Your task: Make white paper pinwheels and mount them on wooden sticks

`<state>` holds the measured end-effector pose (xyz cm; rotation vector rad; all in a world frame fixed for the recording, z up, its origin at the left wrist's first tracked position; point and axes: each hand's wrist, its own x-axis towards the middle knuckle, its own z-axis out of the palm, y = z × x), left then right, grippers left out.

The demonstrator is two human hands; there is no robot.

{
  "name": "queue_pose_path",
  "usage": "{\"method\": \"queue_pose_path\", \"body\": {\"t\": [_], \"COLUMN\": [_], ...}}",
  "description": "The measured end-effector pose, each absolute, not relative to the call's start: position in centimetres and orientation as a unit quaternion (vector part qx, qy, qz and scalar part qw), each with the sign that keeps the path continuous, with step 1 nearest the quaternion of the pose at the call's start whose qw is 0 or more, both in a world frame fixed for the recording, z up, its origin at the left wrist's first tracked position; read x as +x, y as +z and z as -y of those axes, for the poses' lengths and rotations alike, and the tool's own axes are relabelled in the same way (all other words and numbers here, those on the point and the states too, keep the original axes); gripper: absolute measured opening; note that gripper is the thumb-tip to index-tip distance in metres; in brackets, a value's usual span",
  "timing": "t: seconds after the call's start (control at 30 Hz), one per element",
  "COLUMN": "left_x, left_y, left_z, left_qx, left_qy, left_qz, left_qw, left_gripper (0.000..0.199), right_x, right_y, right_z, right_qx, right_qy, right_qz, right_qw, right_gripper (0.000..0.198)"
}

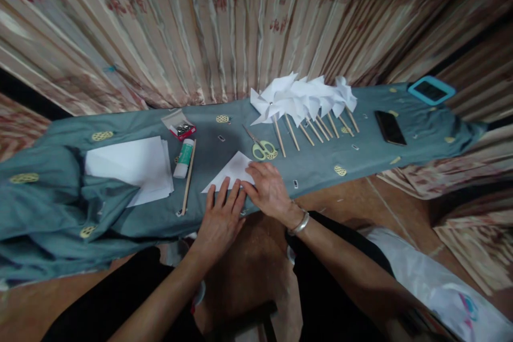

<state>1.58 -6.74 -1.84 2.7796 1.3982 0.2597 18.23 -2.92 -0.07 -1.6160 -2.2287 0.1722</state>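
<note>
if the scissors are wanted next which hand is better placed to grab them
Probably the right hand: the scissors lie just beyond it, while the left hand is farther off. Both press on the folded paper, so either would first have to leave it.

Curtain (228, 26), phone (390, 127), perhaps a blue-rimmed tablet (432, 91).

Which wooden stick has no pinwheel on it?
The loose wooden stick lying beside the glue stick, left of the left hand; the other sticks all meet white paper pinwheels.
</note>
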Motion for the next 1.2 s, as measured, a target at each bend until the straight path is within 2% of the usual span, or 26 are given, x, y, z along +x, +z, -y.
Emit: {"method": "queue_pose_path", "body": {"t": [0.27,0.8,1.2], "left_x": [1.2,1.3,0.6], "left_y": [-3.0,-2.7,-2.2], "left_z": [6.4,6.2,6.8], "left_qx": [0.899,0.899,0.895], "left_qy": [0.108,0.113,0.084], "left_qz": [-0.424,-0.422,-0.437], "left_qw": [-0.035,-0.036,-0.027], "left_gripper": [0.053,0.050,0.060], "right_x": [18.2,22.9,24.3], "right_y": [-0.2,-0.8,-1.4], "right_z": [2.3,4.2,4.3], "right_qx": [-0.590,-0.635,-0.629], "right_qy": [0.097,0.051,0.062], "right_qz": [0.775,0.745,0.740], "right_qw": [0.205,0.200,0.229], "right_gripper": [0.032,0.034,0.033]}}
